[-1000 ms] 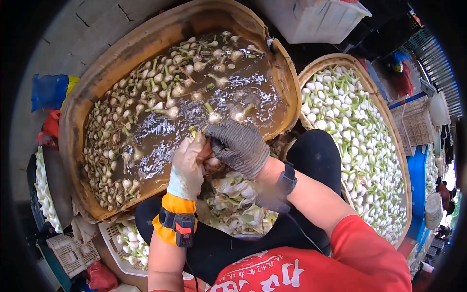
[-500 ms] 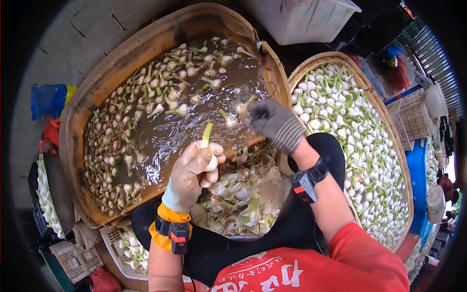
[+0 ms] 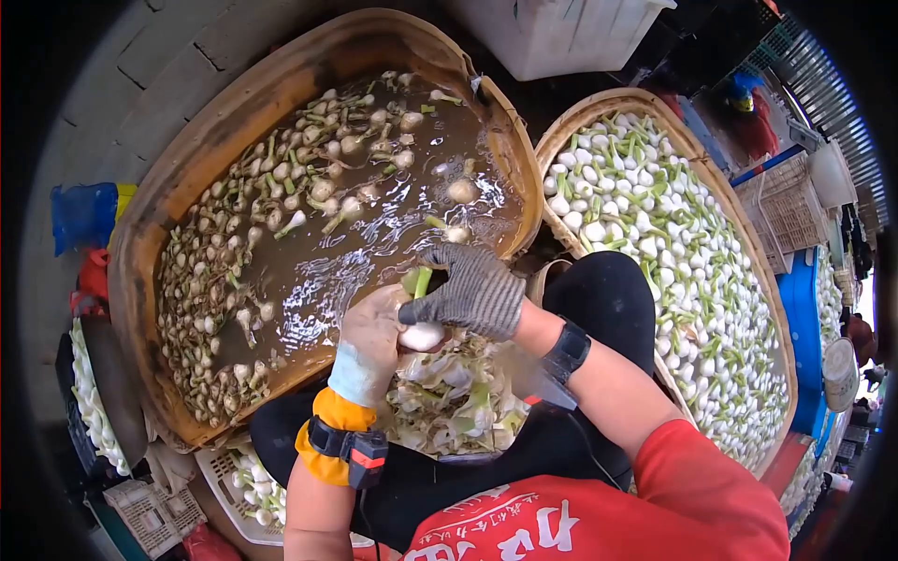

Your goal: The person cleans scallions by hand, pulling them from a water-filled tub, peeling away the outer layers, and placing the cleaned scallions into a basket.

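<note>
In front of my lap, my left hand (image 3: 370,329), in a pale glove with an orange cuff, is closed around a garlic bulb (image 3: 423,338). The bulb's white underside shows below the fingers and its cut green stem points up. My right hand (image 3: 475,292), in a grey striped knit glove, is closed on the same bulb, thumb and fingers around its stem and upper side. Part of the bulb is hidden by both gloves. Directly beneath lies a heap of peeled garlic skins and leaves (image 3: 458,397).
Ahead stands a large tan tub (image 3: 281,89) of murky water with unpeeled garlic floating in it. To the right, a second tub (image 3: 552,140) holds many white, peeled bulbs. A white bin (image 3: 571,37) stands behind, and a white crate (image 3: 224,496) of garlic sits at lower left.
My right hand has come from the water tub's right edge leftward and down to the garlic bulb, closing on it. My left hand still holds the bulb, slightly lower.
</note>
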The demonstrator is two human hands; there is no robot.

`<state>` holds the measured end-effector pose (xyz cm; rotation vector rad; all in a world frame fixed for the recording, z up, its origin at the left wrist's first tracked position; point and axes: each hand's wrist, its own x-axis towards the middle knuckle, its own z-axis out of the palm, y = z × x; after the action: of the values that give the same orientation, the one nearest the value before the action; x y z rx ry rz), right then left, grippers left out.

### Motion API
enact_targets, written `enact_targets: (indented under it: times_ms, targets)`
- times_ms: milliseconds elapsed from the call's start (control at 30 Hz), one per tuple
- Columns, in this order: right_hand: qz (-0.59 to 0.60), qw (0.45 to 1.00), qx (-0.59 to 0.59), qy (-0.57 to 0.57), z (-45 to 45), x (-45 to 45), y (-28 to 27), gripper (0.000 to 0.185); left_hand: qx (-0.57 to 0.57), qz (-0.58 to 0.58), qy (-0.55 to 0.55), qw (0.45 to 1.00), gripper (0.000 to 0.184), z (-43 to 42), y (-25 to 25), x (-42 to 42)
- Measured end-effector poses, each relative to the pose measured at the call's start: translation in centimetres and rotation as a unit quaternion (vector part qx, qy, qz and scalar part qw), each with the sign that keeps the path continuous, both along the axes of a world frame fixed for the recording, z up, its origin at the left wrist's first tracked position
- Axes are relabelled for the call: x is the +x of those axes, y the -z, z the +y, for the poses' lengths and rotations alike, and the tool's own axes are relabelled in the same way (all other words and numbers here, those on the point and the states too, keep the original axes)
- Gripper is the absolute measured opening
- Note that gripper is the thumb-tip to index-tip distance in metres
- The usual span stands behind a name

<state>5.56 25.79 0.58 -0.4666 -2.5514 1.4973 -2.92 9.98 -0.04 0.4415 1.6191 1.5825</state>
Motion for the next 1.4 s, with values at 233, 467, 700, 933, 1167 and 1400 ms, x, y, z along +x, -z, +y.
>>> enact_targets:
  times_ms: [233, 467, 700, 933, 1167, 1400]
  targets:
    - [0.076, 0.981, -0.175, 0.015, 1.7, 0.1, 1.6, 0.035, -0.018, 0.03, -0.072, 0.997, 0.027, 0.7, 1.6, -1.4]
    - [0.255, 0.875, 0.142, 0.386, 7.3, 4.2, 0.4, 0.019, -0.014, -0.122, 0.158, 0.98, 0.019, -0.1, -1.5, -2.9]
    - [0.245, 0.905, -0.227, 0.265, 5.5, 3.4, 0.5, 0.031, -0.018, 0.098, 0.33, 0.939, 0.042, 0.4, 3.0, -3.5]
    - [0.357, 0.747, -0.479, 0.292, 8.4, 2.0, 2.6, 0.044, -0.224, -0.014, 0.272, 0.936, 0.058, 14.2, 8.8, -7.1]
    - [0.296, 0.764, -0.493, 0.294, 7.8, 2.0, 1.6, 0.038, 0.003, -0.164, 0.388, 0.907, 0.041, 23.8, 21.8, -7.6]
    - [0.08, 0.954, -0.201, 0.206, 7.4, 3.0, -0.6, 0.025, -0.028, -0.111, 0.169, 0.979, 0.038, 16.5, 8.6, -7.1]
